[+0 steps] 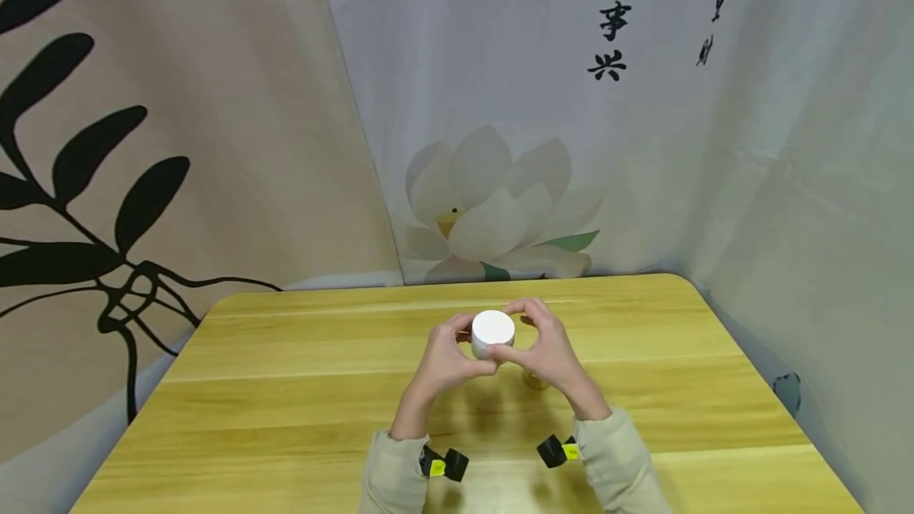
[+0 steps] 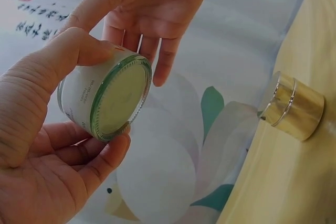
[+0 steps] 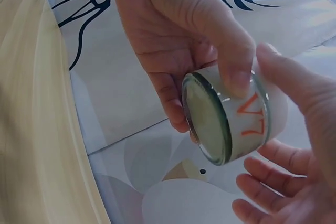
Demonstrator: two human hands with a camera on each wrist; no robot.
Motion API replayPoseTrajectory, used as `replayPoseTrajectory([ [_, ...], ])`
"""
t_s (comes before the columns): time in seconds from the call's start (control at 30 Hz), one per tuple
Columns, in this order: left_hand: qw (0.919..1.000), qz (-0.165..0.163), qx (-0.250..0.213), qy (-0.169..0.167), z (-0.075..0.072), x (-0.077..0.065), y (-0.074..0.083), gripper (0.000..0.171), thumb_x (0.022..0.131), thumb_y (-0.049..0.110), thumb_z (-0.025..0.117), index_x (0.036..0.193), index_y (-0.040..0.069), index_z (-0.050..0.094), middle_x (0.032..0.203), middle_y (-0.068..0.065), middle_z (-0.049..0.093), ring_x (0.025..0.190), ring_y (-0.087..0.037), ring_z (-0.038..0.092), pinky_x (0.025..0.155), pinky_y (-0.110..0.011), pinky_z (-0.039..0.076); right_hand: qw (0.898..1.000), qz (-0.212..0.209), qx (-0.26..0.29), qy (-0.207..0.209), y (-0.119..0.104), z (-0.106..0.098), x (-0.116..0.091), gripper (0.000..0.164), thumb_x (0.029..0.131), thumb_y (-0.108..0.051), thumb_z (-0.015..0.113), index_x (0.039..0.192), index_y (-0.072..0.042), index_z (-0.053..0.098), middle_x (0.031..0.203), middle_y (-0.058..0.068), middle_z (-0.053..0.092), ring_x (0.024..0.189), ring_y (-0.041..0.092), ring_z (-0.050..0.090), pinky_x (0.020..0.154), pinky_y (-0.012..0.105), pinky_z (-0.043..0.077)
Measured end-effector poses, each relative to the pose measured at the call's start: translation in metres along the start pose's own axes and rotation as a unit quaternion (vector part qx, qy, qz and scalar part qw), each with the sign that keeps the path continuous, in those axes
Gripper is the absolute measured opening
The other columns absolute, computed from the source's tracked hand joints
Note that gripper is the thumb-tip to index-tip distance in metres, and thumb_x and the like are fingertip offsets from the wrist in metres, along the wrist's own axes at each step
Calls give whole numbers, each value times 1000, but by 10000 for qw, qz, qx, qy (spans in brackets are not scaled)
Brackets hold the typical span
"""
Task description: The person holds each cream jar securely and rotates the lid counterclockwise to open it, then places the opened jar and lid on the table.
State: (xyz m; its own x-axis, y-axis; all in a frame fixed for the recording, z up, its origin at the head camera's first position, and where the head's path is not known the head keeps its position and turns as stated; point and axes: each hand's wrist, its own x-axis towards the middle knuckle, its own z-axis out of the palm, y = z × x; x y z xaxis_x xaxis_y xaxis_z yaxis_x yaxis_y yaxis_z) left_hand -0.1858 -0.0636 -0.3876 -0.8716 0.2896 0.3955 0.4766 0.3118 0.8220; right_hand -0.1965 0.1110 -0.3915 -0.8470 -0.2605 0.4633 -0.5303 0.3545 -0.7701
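Note:
A small round glass jar (image 1: 480, 352) with a white lid (image 1: 493, 327) is held in the air above the table. My left hand (image 1: 446, 357) grips the jar's body, thumb on one side and fingers on the other. Around the lid, my right hand (image 1: 544, 347) curves with its thumb at the near side and index finger at the far rim. In the left wrist view the jar's pale green glass base (image 2: 123, 98) faces the camera. The right wrist view shows orange-red letters (image 3: 249, 116) on its white side.
A shiny gold cylinder (image 2: 296, 107) stands on the wooden table (image 1: 300, 403), partly hidden under my right hand in the head view. Behind the table hangs a cloth backdrop (image 1: 500, 86) with a lotus, dark leaves and black characters.

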Motion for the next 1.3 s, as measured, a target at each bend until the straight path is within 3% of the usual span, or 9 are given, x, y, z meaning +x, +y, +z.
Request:
replayPoseTrajectory([
  [0.1,10000,58,-51,55,4,2,-20,44,66,4,78,107,-2,64,101,-11,64,88,-21,59,78,-35,52,10000,-59,-13,-6,0,0,1,40,69,-7,82,103,0,62,105,14,57,101,33,52,89,53,43],
  [0.17,9999,114,-91,89,7,4,-33,45,66,7,79,107,0,65,101,-8,64,87,-20,58,77,-34,51,9999,-147,40,-47,11,1,1,40,71,-10,82,106,-4,64,108,10,57,103,28,52,90,52,43],
  [0.43,9999,108,-6,64,5,4,-34,46,66,6,79,110,0,64,102,-8,64,89,-20,59,78,-35,52,9994,-245,112,-197,20,2,1,45,76,-17,78,117,-8,62,116,9,56,109,26,51,91,53,43],
  [0.7,9999,129,45,45,5,5,-32,48,65,6,79,109,0,64,103,-8,64,89,-20,59,78,-31,52,9999,-98,65,40,19,4,3,45,67,-18,85,104,-9,60,106,5,57,104,27,51,89,50,43],
  [0.9,10000,43,32,8,6,5,-33,46,66,7,78,109,1,64,103,-7,64,90,-18,59,78,-33,52,9992,-74,308,-245,19,0,2,42,72,-13,81,111,-12,64,114,4,56,109,25,50,93,51,41],
  [1.13,10000,40,-20,49,6,5,-34,48,65,5,78,110,0,63,104,-7,64,91,-17,59,79,-33,52,9990,-8,314,-318,-11,-5,1,49,74,-2,76,119,4,56,118,23,53,112,38,47,92,59,39],
  [1.3,10000,18,-19,21,6,6,-33,47,66,6,79,110,1,64,104,-7,64,92,-17,58,79,-31,51,9995,99,249,-159,-22,-7,2,43,72,-2,78,108,5,56,112,21,54,108,39,49,91,58,40],
])
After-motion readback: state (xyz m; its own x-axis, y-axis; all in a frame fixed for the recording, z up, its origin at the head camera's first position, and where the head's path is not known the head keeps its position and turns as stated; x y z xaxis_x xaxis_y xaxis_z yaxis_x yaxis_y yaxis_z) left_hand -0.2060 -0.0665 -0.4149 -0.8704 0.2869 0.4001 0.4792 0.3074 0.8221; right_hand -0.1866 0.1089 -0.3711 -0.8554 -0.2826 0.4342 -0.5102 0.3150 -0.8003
